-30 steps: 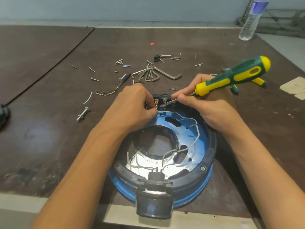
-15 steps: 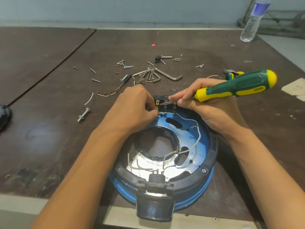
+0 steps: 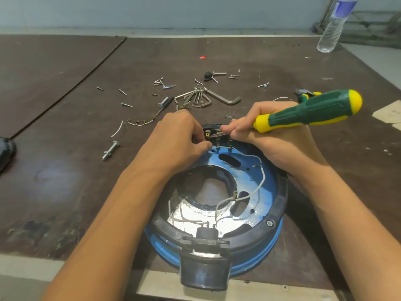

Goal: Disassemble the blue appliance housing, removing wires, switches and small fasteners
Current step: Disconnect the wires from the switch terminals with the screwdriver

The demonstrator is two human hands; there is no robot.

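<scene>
The round blue appliance housing (image 3: 267, 198) with a black rim lies on the brown table near its front edge. White wires (image 3: 261, 179) run across its inside. A black switch block (image 3: 213, 135) with metal terminals sits at the housing's far edge. My left hand (image 3: 173, 140) has its fingers curled at the left side of the switch block, pinching there. My right hand (image 3: 277, 137) grips a green and yellow screwdriver (image 3: 308, 111), whose metal tip lies against the switch terminals.
Loose screws (image 3: 165, 84), a set of hex keys (image 3: 206, 97), a long bolt (image 3: 110, 149) and cut wire pieces (image 3: 117, 129) lie scattered beyond the housing. Pliers (image 3: 306, 94) lie behind the screwdriver. A water bottle (image 3: 334, 25) stands at the far right. A dark object (image 3: 5, 153) sits at the left edge.
The screwdriver handle has swung down and to the right, lying flatter now. Its tip stays at the switch terminals. My left hand has hardly moved.
</scene>
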